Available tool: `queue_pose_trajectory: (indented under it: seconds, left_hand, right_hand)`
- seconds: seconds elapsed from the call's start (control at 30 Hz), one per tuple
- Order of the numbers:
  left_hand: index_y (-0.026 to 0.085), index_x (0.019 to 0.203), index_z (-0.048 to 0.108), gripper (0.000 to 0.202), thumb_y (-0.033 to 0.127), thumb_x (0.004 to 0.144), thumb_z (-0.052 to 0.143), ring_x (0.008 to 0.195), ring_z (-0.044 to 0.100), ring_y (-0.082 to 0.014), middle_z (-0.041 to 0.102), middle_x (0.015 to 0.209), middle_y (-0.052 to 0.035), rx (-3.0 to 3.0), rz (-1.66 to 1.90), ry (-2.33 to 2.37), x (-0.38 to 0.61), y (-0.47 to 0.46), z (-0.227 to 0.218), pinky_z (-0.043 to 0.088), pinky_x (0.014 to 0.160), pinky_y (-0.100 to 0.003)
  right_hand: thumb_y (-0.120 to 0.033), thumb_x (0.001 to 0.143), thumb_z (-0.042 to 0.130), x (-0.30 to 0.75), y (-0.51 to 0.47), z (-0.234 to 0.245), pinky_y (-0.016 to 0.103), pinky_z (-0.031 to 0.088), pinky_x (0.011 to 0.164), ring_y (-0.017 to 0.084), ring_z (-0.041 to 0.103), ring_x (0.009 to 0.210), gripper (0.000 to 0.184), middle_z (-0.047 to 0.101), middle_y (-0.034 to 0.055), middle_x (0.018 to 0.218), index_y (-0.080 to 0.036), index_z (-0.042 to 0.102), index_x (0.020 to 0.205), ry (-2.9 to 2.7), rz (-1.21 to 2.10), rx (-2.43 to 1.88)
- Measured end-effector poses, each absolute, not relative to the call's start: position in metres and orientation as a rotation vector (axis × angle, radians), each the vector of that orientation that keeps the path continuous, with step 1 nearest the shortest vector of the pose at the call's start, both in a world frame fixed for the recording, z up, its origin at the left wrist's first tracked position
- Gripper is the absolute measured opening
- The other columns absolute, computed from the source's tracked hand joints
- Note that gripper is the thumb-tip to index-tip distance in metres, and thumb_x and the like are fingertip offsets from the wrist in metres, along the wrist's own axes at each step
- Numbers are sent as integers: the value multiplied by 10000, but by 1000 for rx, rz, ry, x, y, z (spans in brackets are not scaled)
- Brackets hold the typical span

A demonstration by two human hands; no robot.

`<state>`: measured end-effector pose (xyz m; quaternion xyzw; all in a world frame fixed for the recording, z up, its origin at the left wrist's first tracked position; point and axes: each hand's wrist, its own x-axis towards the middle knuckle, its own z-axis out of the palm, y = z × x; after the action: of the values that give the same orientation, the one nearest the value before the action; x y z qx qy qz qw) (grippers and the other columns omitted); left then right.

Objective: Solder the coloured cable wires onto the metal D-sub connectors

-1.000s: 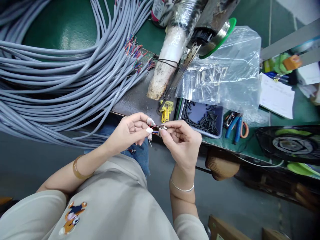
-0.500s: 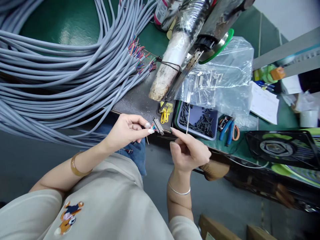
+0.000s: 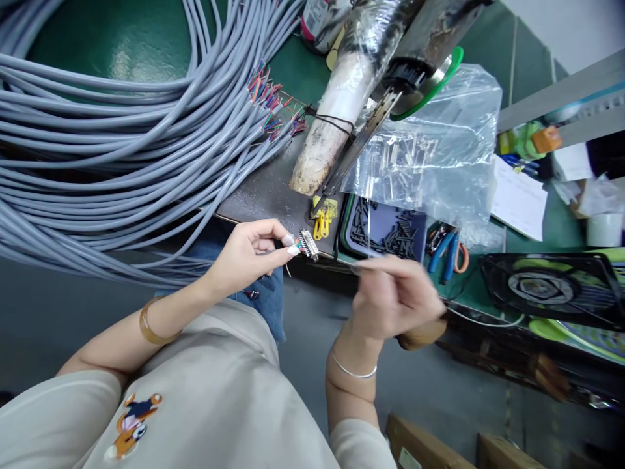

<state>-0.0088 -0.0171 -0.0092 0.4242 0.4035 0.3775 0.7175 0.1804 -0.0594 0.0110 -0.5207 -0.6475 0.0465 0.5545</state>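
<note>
Pinched between the thumb and fingers of my left hand [image 3: 258,247] are coloured wires at the back of a metal D-sub connector [image 3: 308,245]. The connector sticks out to the right, past the fingertips. Motion blurs my right hand [image 3: 393,296], which is at the bench edge in front of a tray [image 3: 422,229] of short black tube pieces [image 3: 388,238]. Its fingers are bent, but what they hold, if anything, cannot be made out. A thin pale strand [image 3: 370,225] hangs down across the tray toward this hand.
Grey cables [image 3: 146,156] with stripped coloured ends fill the left. A white-wrapped bar [image 3: 336,111] and a metal strip [image 3: 361,143] slant above a yellow tool [image 3: 323,218]. To the right lie a plastic bag [image 3: 454,150], blue-handled pliers [image 3: 444,254] and a black fan [image 3: 547,290].
My right hand has moved right, away from the connector, and its fingers have drawn in and blurred. The left hand keeps its grip on the wired connector, nearly in place.
</note>
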Motion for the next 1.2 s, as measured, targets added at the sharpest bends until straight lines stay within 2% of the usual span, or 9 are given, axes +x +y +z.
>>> queue_pose_trajectory:
  seconds: [0.07,0.13,0.2,0.27,0.37,0.43,0.57,0.73,1.2]
  left_hand:
    - [153,733,626,216,229,701,825,427,435,-32,561,550,46,928,841,911,-8,-16,-11,342,412,-160]
    - [154,720,618,224,229,694,827,450,459,-34,619,624,20,931,873,926,-7,-14,-12,363,418,-161]
    - [148,710,625,221,235,688,827,495,502,-40,677,722,-12,947,926,941,-6,-13,-13,403,446,-164]
    - [139,707,643,208,236,683,826,570,564,-57,705,785,-33,970,977,947,-5,-11,-13,458,511,-168]
    - [136,711,646,199,229,686,820,658,610,-81,706,799,-38,993,1015,937,-4,-9,-12,487,574,-172]
    - [141,728,634,195,226,708,808,644,588,-73,682,776,-22,1003,1013,927,-3,-8,-12,461,551,-164]
    - [149,765,615,180,217,753,782,590,540,-46,640,747,13,1015,1007,909,-2,-6,-12,447,544,-153]
    - [148,729,632,137,210,745,753,656,621,-76,720,838,-34,1135,1119,1027,4,-4,-10,496,583,-169]
    - [155,710,639,107,190,752,731,701,633,-98,723,865,-48,1290,1187,1148,9,1,-1,478,559,-171]
  right_hand:
    - [-313,939,565,182,-56,13,260,177,355,86,282,340,220,397,-65,491,-261,765,866,-1306,20,-1041]
    - [-257,920,599,180,-54,13,251,181,339,77,316,330,183,428,-68,531,-272,769,986,-1233,-78,-979]
    - [-153,924,616,176,-55,11,239,331,348,96,543,415,289,623,-53,685,-301,712,1153,-1285,-106,-1060]
    - [-87,939,616,172,-59,7,252,539,479,139,732,623,358,757,-26,872,-299,660,1224,-1447,-69,-1190]
    - [-62,904,690,168,-63,-2,293,657,751,184,801,867,277,812,23,1017,-243,674,1114,-1779,-108,-1288]
    - [-76,892,715,165,-61,-9,284,654,806,190,799,932,207,813,50,1056,-230,670,1023,-1907,-136,-1277]
    - [-98,905,693,159,-53,-22,279,654,759,167,792,907,147,812,39,1013,-233,649,944,-1723,38,-1322]
    - [-133,897,691,154,-46,-24,335,659,802,184,785,936,125,805,36,1033,-235,625,867,-1606,172,-1337]
    - [-126,884,728,155,-33,-15,323,650,778,182,783,906,150,805,26,1062,-249,644,898,-1657,14,-1287]
